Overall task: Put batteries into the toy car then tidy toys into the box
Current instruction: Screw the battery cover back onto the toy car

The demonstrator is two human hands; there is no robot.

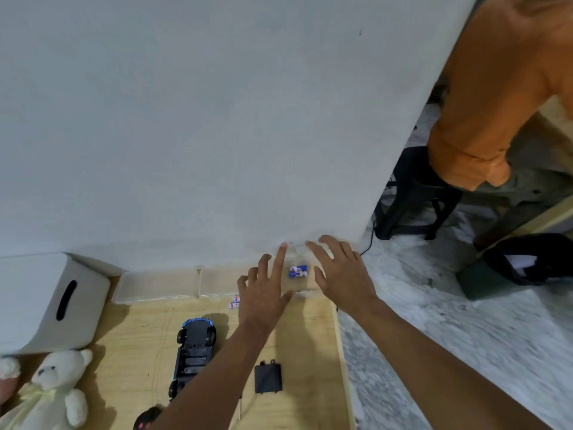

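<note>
A blue toy car lies upside down on the wooden board, its battery bay uncovered. The black battery cover lies to its right. Two white and red batteries rest on the board by my left hand, whose fingers are spread and hold nothing. Blue and white batteries sit in a clear container at the wall, between my two hands. My right hand hovers with spread fingers over that container's right side. A white box with a slot handle stands at the left.
A clear plastic tray lies along the wall. A white teddy bear sits at the lower left. A dark round toy and a thin screwdriver lie near the bottom edge. A person in orange sits on a black stool at the right.
</note>
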